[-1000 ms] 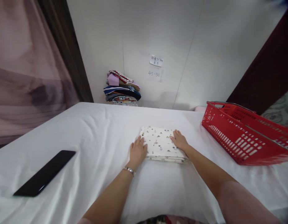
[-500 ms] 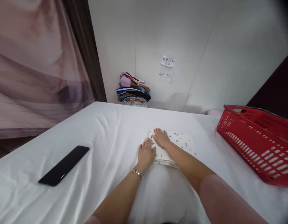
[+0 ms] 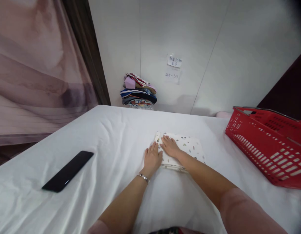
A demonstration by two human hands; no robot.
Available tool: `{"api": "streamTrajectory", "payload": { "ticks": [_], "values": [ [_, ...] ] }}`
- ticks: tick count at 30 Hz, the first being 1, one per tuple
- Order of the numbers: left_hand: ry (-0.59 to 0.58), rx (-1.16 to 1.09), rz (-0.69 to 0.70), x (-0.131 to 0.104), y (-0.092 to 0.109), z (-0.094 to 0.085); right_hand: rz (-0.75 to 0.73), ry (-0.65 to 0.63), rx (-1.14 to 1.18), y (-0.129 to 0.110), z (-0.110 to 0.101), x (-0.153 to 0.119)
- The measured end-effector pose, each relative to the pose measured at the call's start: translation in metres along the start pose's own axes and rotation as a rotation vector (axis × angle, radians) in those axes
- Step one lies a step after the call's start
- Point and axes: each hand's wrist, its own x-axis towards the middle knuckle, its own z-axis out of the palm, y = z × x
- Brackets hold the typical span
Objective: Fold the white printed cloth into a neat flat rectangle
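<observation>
A folded white cloth [image 3: 190,148] with small scattered prints lies in front of me on the white-covered table. My right hand [image 3: 170,147] rests flat on its top, toward the left side, fingers stretched out. At the cloth's left edge lies my left hand [image 3: 152,158], palm down with the fingers extended; its thumb side touches the fabric. A bracelet [image 3: 143,177] circles the left wrist. Neither hand grips anything. Part of the cloth is hidden beneath the right hand and forearm.
A black phone [image 3: 67,171] lies on the wrinkled white sheet [image 3: 111,143] to the left. On the right stands a red plastic basket [image 3: 265,143]. Beyond the far edge is a stack of folded fabrics [image 3: 138,92] against the wall, with paper notes [image 3: 173,68] beside it.
My right hand has slid slightly right and toward me across the cloth. The left hand stays nearly in place. The whole view has shifted a little.
</observation>
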Motion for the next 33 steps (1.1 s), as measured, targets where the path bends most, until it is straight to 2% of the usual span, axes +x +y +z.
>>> {"api": "streamTrajectory", "payload": {
  "ticks": [3,7,10,14,18,23,27,30,33],
  "values": [
    [-0.004,-0.003,0.0,0.0,0.001,-0.001,-0.078,-0.009,0.027,0.002,0.002,-0.043],
    [-0.023,-0.011,0.001,0.001,0.001,-0.004,-0.095,0.046,-0.001,0.01,0.006,-0.107],
    [-0.029,-0.019,-0.003,0.002,0.001,-0.004,-0.043,0.123,-0.049,0.022,0.008,-0.143],
    [-0.022,-0.026,0.0,0.002,0.0,-0.002,0.1,0.22,-0.029,0.048,0.008,-0.173],
    [-0.001,-0.014,-0.017,0.002,0.0,-0.005,0.269,0.315,0.132,0.07,0.009,-0.188],
    [0.01,-0.047,-0.06,0.003,0.0,-0.016,0.521,0.46,0.457,0.087,0.013,-0.188],
    [-0.079,-0.078,-0.165,0.005,0.0,-0.027,0.673,0.44,0.627,0.093,0.004,-0.182],
    [-0.135,-0.051,-0.206,0.006,-0.001,-0.031,0.724,0.416,0.718,0.092,-0.006,-0.18],
    [-0.142,-0.036,-0.203,0.007,-0.002,-0.031,0.739,0.362,0.931,0.09,-0.014,-0.18]
  ]
}}
